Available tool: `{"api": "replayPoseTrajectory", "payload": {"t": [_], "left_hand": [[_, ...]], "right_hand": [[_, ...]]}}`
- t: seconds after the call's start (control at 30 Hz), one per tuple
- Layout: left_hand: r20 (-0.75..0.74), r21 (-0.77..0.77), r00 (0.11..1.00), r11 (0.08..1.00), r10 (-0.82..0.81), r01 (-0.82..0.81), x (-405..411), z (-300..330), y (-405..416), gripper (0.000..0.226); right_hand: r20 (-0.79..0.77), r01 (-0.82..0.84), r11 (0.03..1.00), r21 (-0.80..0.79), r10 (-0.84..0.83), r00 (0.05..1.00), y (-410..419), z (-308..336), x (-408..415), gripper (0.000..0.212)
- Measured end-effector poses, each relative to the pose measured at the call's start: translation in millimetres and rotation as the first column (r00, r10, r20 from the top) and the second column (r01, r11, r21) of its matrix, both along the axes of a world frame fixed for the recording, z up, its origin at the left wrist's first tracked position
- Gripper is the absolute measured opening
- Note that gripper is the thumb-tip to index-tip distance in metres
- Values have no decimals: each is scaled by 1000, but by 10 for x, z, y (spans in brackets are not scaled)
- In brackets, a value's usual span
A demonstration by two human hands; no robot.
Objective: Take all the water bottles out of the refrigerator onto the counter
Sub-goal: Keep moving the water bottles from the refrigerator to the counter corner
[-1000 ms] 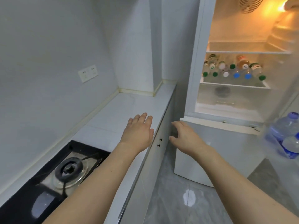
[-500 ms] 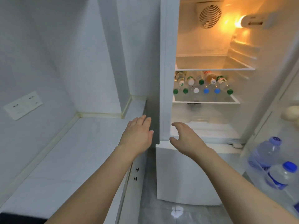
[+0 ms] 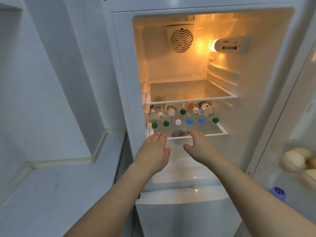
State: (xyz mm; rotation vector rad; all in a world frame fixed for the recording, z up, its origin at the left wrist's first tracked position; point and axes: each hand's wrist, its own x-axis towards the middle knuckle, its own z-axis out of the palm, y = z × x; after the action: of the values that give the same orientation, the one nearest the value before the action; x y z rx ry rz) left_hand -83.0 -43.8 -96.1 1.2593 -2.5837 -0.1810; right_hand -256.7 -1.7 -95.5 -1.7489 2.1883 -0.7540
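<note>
We saw the white counter (image 3: 56, 194) left of the lit refrigerator (image 3: 188, 69); left hand (image 3: 152, 153) and right hand (image 3: 199, 145) hovered spread, holding nothing, before the bottles (image 3: 179, 115).

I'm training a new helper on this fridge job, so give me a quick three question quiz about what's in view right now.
1. True or false: the left hand already grips a bottle.
2. Multiple choice: the water bottles lie on A) the upper shelf, B) the lower shelf, C) the counter.
3. Fill in: the two caps side by side in the front row, right of the white cap, are ____.

Key: 1 false, both it and the right hand are empty; 2 B; 3 blue.
</note>
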Motion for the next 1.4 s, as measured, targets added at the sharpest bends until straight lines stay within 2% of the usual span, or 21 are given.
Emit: {"api": "replayPoseTrajectory", "payload": {"t": [0.17,0.3,0.43,0.6,0.77,0.9,1.07,1.23,1.4], "left_hand": [[-12,90,1000,996,-13,14,-575,0,-494,49],[-20,161,1000,987,19,-15,-1006,1,-950,44],[-135,333,982,939,136,-84,-1338,-86,-1354,48],[-246,487,919,859,308,-157,-1685,-244,-1799,29],[-270,406,903,890,333,-207,-1882,-398,-2126,26],[-276,369,885,892,375,-262,-2061,-513,-2360,36],[-267,365,863,874,429,-321,-2217,-605,-2566,49],[-241,354,856,862,458,-362,-2359,-562,-2618,33],[-193,303,869,870,455,-388,-2404,-531,-2676,36]], "right_hand": [[99,100,995,8,-100,990,-500,-32,-577,54],[186,188,981,-48,-177,966,-910,-26,-942,51],[288,255,964,-77,-224,931,-1302,-102,-1214,45],[285,295,955,-31,-274,918,-1772,-323,-1462,42],[171,273,961,-39,-263,950,-2126,-482,-1609,28],[82,300,954,-10,-298,951,-2393,-541,-1686,35],[41,304,951,63,-307,951,-2654,-544,-1759,33],[-17,308,945,114,-308,951,-2815,-581,-1789,43],[19,318,942,103,-322,947,-2829,-625,-1812,40]]}}
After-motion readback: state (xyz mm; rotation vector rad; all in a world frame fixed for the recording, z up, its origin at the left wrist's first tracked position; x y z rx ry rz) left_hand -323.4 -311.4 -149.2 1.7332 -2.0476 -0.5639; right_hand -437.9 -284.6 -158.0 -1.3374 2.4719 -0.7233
